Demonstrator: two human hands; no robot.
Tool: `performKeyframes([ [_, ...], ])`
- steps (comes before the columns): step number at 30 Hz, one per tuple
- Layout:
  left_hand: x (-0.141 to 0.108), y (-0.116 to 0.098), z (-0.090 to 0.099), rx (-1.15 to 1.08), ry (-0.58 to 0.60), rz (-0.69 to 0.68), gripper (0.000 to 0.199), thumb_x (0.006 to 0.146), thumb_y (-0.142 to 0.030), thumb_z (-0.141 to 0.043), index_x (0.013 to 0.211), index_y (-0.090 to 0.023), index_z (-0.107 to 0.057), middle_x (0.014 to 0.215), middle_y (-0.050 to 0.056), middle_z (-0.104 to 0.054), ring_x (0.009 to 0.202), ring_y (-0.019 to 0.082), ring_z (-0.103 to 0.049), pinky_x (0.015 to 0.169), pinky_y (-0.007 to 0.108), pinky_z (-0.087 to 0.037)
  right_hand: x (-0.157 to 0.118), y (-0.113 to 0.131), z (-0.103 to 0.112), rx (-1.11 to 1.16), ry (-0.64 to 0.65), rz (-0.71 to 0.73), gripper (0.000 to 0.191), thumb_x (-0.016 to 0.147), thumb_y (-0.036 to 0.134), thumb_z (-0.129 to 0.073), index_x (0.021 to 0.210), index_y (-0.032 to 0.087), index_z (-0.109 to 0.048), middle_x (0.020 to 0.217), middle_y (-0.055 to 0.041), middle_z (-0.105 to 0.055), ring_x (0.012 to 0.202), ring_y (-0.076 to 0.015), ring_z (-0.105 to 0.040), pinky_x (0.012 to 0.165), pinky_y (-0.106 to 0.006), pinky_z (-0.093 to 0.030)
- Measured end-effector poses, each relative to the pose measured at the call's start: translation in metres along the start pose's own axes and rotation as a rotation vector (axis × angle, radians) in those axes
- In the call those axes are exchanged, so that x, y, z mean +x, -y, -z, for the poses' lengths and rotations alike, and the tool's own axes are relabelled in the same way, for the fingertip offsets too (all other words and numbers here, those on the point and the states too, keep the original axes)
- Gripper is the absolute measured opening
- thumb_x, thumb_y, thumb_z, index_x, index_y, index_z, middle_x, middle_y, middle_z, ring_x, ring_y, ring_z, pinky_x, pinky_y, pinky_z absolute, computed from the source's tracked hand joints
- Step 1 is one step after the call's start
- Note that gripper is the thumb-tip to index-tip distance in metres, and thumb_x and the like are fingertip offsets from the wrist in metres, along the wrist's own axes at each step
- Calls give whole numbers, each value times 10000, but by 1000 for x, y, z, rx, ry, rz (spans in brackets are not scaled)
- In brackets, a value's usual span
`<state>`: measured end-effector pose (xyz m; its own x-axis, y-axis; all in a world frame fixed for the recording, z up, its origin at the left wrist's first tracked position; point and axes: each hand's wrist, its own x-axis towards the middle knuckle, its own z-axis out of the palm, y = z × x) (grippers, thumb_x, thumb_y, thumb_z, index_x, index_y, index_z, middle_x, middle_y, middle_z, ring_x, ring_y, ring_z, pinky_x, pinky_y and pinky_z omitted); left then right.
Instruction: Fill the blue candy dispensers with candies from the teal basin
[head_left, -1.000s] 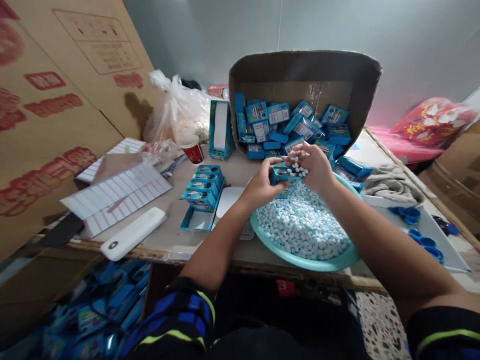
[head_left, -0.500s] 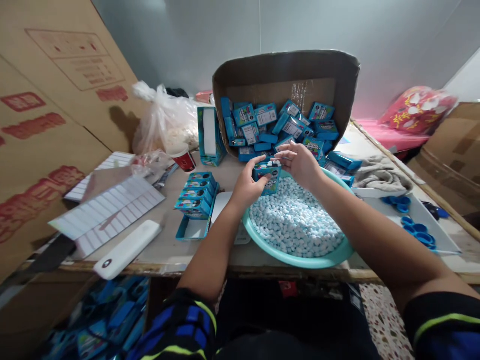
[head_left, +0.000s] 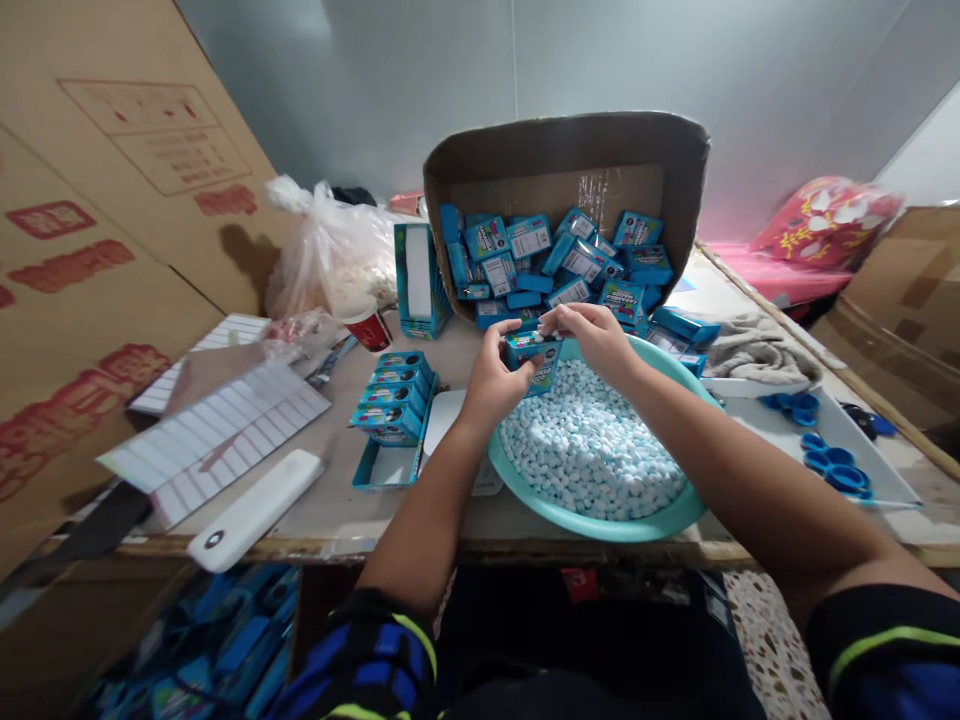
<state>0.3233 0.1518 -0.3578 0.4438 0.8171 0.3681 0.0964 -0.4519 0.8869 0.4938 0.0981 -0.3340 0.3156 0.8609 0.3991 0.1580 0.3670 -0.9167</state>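
A: We log our left hand [head_left: 495, 380], its fingers [head_left: 504, 340] clamped round a small blue box [head_left: 531, 358], just above the basin rim.
B: Our right hand [head_left: 592, 335]?
A: Its fingers [head_left: 559, 318] are together at the box's top edge; we cannot tell whether they pinch anything.
B: Around us?
A: A teal basin [head_left: 600, 525] heaped with pale blue candies [head_left: 589, 450] sits on the bench [head_left: 322, 515], below a tilted carton [head_left: 566, 140] of blue boxes [head_left: 529, 238].
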Motion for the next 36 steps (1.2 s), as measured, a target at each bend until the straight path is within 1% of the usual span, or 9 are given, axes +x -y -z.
performKeyframes([
  [6,-3,-1,4,47,57,-120,391,810,-318,-823,1159,-218,-678,1064,61,-733,960,220,-704,865,327,-566,-4,2,-4,-79,31,99,344,883,549,-690,852,217,-776,883,-58,-738,881,-212,-666,836,-353,-533],
  [9,-5,-3,5,74,27,-189,358,809,-325,-830,1127,-223,-701,1067,58,-746,950,215,-712,882,327,-571,-3,0,-4,-164,55,159,254,865,470,-724,855,229,-801,919,-63,-737,863,-210,-668,803,-351,-542],
  [12,-7,-5,4,124,-19,-220,345,828,-333,-803,1146,-234,-712,1080,53,-749,920,197,-710,858,307,-576,0,-4,-2,-176,35,180,223,854,450,-732,820,243,-807,938,-69,-735,876,-214,-677,805,-359,-565],
  [15,-7,-4,4,101,-52,-215,342,836,-336,-771,1158,-237,-712,1061,40,-749,876,180,-704,806,287,-576,4,-6,0,-190,5,174,206,832,445,-745,818,250,-812,948,-71,-734,889,-220,-679,812,-372,-575],
  [18,-5,-3,5,96,-45,-192,329,814,-338,-777,1119,-230,-717,1016,33,-747,861,184,-705,788,289,-575,6,-8,2,-233,-22,182,194,819,434,-747,801,253,-813,933,-69,-724,863,-218,-666,769,-364,-555],
  [23,-2,-4,6,85,-32,-153,372,798,-355,-792,1140,-235,-708,1037,45,-741,913,205,-712,837,315,-580,7,-10,5,-314,-64,214,206,815,432,-744,752,244,-800,820,-51,-665,709,-181,-581,699,-352,-486],
  [27,-2,-5,6,72,-8,-113,348,774,-355,-801,1081,-216,-714,1001,46,-742,918,215,-715,834,323,-579,7,-9,5,-318,-51,200,239,824,456,-739,742,236,-785,797,-48,-662,694,-181,-569,669,-340,-458],
  [33,-2,-4,5,76,-60,-122,329,772,-352,-814,1054,-220,-707,962,35,-738,819,187,-691,726,287,-557,3,-4,2,-257,-30,202,330,918,515,-647,810,225,-759,805,-47,-700,774,-196,-611,728,-334,-483],
  [36,-2,-3,5,50,-100,-158,336,780,-329,-820,1076,-226,-699,985,38,-733,833,183,-691,743,288,-557,4,-6,2,-118,-33,156,292,942,466,-602,1043,230,-740,860,-39,-714,824,-194,-640,783,-332,-519],
])
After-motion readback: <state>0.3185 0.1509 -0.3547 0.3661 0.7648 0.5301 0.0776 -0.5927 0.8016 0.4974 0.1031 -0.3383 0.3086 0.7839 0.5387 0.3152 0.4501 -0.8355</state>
